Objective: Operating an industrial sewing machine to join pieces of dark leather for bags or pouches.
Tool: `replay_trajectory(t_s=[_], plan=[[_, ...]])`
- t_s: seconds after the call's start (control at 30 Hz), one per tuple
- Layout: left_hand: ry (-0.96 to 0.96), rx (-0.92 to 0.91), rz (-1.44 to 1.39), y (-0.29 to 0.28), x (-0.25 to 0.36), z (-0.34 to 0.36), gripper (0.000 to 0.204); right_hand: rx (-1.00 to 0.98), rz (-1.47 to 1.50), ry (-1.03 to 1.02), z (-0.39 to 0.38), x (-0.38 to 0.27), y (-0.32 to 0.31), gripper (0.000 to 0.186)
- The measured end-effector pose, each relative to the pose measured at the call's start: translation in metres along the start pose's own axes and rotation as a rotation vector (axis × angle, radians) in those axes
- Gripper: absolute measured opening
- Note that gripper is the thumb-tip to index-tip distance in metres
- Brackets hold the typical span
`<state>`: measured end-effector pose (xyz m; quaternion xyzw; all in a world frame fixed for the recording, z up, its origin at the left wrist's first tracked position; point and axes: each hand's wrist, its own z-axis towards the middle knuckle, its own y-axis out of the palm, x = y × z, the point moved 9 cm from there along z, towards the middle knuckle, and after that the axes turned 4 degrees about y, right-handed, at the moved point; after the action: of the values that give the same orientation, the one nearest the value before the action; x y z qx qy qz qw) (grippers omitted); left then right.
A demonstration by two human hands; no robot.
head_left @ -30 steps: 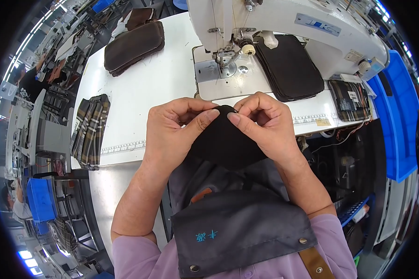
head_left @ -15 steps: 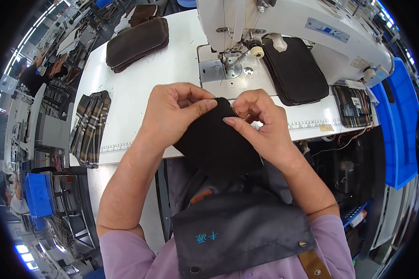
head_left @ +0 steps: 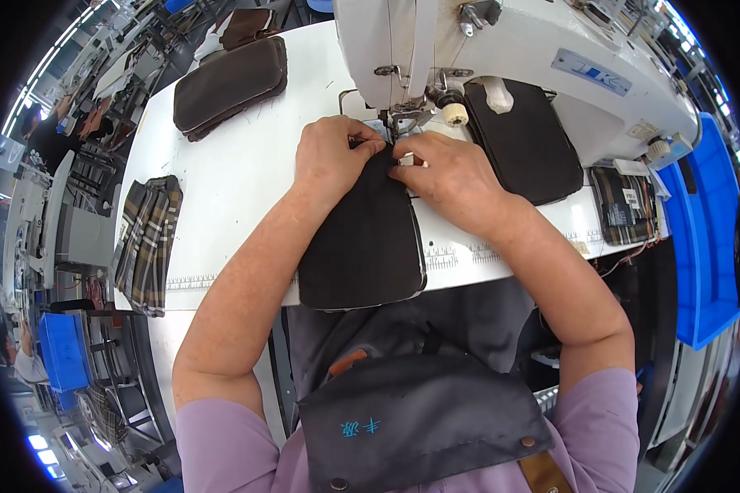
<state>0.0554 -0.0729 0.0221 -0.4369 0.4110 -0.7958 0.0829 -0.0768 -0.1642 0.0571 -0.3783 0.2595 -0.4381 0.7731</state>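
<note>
A dark rounded fabric panel (head_left: 358,242) lies flat on the white sewing table, its near end reaching the front edge. My left hand (head_left: 334,160) pinches the panel's far end between thumb and fingers, just left of the needle area (head_left: 393,123) of the sewing machine (head_left: 436,49). Across from it, my right hand (head_left: 452,174) has its fingers closed on the far right edge of the same panel. The panel's far tip is at the presser foot; my fingers partly hide it there, so I cannot tell whether it lies under the foot.
Dark panels are stacked at the back left (head_left: 232,86) and beside the machine on the right (head_left: 524,144). Plaid pieces (head_left: 148,245) rest at the left edge, and a plaid bundle (head_left: 623,205) at the right. A blue bin (head_left: 703,246) stands beyond the table's right end.
Both hands have carried the panel forward from the table's front edge to the machine's needle area. The panel, earlier tilted above my lap, now lies flat on the table.
</note>
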Motion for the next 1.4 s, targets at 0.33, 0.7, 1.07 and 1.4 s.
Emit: replay_trajectory(t_s=[0.33, 0.7, 1.07, 1.4], plan=[[-0.055, -0.036, 0.033, 0.001, -0.002, 0.021, 0.016, -0.005, -0.021, 0.179, -0.004, 0.028, 0.013, 0.016], [-0.076, -0.068, -0.004, 0.006, -0.016, 0.027, 0.019, 0.008, 0.021, 0.221, -0.002, 0.028, 0.016, 0.016], [0.474, -0.123, -0.123, -0.029, 0.079, -0.07, 0.031, 0.081, 0.044, 0.222, -0.026, 0.013, -0.017, 0.013], [0.613, 0.012, 0.045, -0.04, 0.093, -0.13, 0.023, -0.064, 0.191, 0.221, -0.067, -0.072, -0.032, 0.029]])
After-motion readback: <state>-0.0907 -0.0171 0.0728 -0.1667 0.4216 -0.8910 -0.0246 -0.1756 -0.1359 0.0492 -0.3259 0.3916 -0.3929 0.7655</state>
